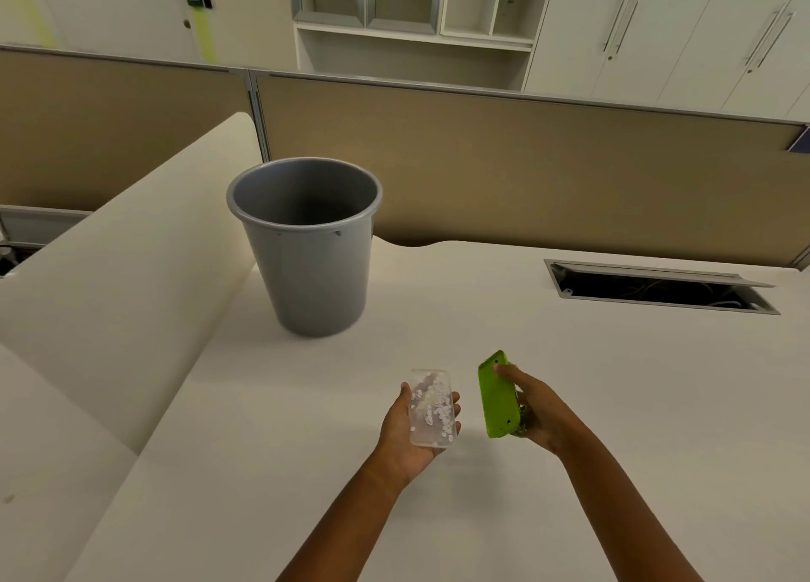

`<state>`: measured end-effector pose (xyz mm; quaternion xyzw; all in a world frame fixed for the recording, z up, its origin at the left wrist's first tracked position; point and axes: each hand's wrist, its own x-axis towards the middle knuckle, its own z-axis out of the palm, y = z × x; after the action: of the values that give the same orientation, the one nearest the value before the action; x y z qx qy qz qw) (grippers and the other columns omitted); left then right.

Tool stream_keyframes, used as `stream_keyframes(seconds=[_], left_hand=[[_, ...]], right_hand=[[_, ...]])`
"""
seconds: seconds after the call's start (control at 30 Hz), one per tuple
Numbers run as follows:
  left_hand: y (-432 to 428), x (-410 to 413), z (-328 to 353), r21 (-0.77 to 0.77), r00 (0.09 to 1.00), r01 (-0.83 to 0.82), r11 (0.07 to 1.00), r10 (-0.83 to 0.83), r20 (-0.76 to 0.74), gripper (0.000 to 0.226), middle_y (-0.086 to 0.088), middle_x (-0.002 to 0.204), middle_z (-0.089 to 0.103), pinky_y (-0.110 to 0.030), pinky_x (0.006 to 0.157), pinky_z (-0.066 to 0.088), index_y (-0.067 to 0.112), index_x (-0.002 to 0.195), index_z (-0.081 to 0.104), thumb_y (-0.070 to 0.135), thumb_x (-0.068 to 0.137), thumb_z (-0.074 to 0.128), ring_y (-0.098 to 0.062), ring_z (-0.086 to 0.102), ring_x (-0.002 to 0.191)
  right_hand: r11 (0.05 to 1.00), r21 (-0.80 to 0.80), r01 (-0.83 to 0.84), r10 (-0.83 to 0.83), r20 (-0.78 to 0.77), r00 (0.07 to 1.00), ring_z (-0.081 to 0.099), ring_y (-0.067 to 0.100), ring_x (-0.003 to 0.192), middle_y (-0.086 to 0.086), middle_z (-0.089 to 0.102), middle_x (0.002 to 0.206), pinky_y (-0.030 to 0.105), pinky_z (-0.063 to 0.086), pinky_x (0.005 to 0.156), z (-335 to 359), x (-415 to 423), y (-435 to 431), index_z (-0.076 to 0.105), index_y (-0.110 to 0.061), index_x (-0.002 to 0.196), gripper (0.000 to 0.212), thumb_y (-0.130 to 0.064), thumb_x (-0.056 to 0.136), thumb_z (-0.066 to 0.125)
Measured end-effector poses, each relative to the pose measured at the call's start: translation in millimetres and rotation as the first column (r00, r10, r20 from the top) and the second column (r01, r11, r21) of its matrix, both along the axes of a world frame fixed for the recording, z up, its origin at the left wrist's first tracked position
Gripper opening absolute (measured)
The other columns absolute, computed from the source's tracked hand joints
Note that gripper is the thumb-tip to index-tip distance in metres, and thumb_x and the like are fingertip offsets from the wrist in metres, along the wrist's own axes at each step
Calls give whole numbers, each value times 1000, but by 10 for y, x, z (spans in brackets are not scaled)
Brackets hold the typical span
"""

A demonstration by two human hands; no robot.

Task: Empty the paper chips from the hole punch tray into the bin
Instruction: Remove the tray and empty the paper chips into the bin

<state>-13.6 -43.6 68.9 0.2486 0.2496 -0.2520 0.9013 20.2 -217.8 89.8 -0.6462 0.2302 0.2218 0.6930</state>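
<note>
A clear plastic tray [430, 406] with several white paper chips in it lies flat in my left hand [405, 437], palm up, above the white desk. To its right, my right hand [537, 410] grips the green hole punch [497, 395], turned on its side with its flat green underside facing the tray. The two are apart by a small gap. A grey round bin [307, 248] stands upright on the desk, beyond and to the left of both hands, its mouth open and its inside dark.
The white desk [570, 384] stretches right, with an open cable slot [657, 288] at the back right. A curved white partition [122, 266] rises at the left of the bin. Tan divider panels [526, 165] close off the back; cupboards stand behind them.
</note>
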Motion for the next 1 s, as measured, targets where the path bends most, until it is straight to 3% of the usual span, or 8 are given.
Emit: stream_keyframes(seconds=[0.07,0.13,0.27,0.37,0.5,0.6,0.73,1.0], left_hand=[[35,-7,-1,11,1000,4,1000,-4,-1,55,-14,89,59,-32,66,46,3,91,58,45,98,23,-22,53,78],[64,-15,-3,29,1000,15,999,-15,5,54,-12,91,58,-28,60,51,4,92,58,45,97,22,-21,54,78],[91,-2,6,31,1000,19,999,-19,9,55,-11,91,57,-28,61,50,4,91,57,46,97,22,-20,53,78],[109,13,9,20,1000,5,1000,-5,2,55,-13,91,57,-32,68,45,2,91,58,45,97,23,-22,53,79],[139,43,-12,18,1000,-10,1000,10,5,57,-14,83,64,-26,55,55,1,88,61,44,97,25,-23,54,79],[154,71,-35,23,1000,-8,1000,8,14,56,-13,82,66,-27,59,53,2,88,61,43,98,24,-23,55,80],[158,103,-68,12,1000,-13,1000,12,14,55,-13,80,67,-31,64,51,3,90,61,43,98,24,-24,56,80],[151,152,-61,23,1000,-13,1000,13,11,55,-12,86,64,-27,59,54,5,93,61,43,98,23,-23,58,78]], right_hand=[[979,-198,52,-42,55,998,51,20,71,8,52,88,27,40,58,-87,72,-27,55,-12,90,21,-29,81,64],[907,-407,109,-54,144,988,53,24,77,10,54,90,30,42,61,-180,141,-60,56,-4,105,39,-27,77,70],[722,-685,95,1,138,990,53,38,109,22,47,124,39,44,88,-315,218,-64,46,-3,124,59,-27,76,70],[648,-760,50,35,95,995,51,45,113,24,40,128,45,44,93,-389,238,-46,42,-2,125,60,-26,78,69],[547,-837,3,70,49,996,48,45,115,24,40,127,48,45,93,-463,252,-15,41,-1,125,58,-27,80,67],[480,-877,-10,98,42,994,48,43,114,23,41,124,48,46,91,-496,259,7,41,-1,125,56,-28,82,64],[427,-904,-25,121,30,992,49,42,112,22,42,122,47,48,88,-515,294,16,41,-1,123,57,-30,81,66],[362,-931,-50,136,0,991,49,39,113,19,40,124,47,50,86,-535,351,28,41,0,122,56,-30,81,67]])
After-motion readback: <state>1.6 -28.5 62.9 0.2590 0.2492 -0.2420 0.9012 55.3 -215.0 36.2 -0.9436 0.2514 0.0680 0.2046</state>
